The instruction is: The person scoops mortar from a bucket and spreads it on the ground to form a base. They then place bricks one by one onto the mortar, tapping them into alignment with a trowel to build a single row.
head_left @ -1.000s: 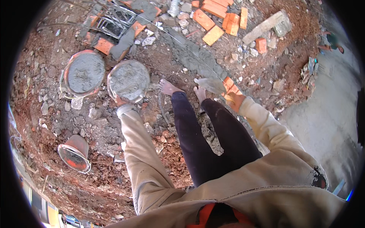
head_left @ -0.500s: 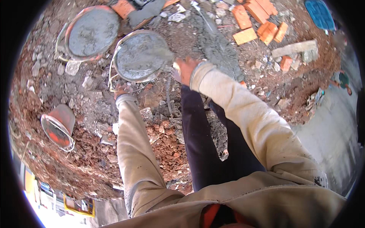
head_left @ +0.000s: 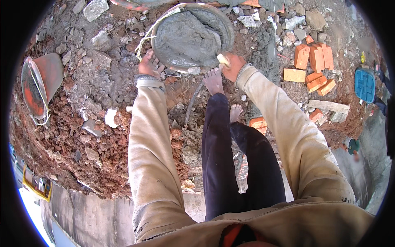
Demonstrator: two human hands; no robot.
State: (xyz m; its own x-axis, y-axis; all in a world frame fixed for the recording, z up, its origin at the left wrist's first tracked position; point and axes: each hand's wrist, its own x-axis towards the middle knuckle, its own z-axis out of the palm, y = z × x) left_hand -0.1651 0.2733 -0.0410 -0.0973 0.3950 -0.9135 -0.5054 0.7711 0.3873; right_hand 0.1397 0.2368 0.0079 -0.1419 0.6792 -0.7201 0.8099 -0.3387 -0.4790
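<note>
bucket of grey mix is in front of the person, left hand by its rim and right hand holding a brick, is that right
No, the head view shows the right hand holding a pale handle instead. The left hand is by the rim of the bucket, as you say.

Reddish-brown earth [head_left: 84,175], strewn with pale stones [head_left: 96,10], lies in daylight. Grey concrete paving [head_left: 343,173] borders it at right, and a stained concrete surface [head_left: 96,214] spans the lower left.
</note>
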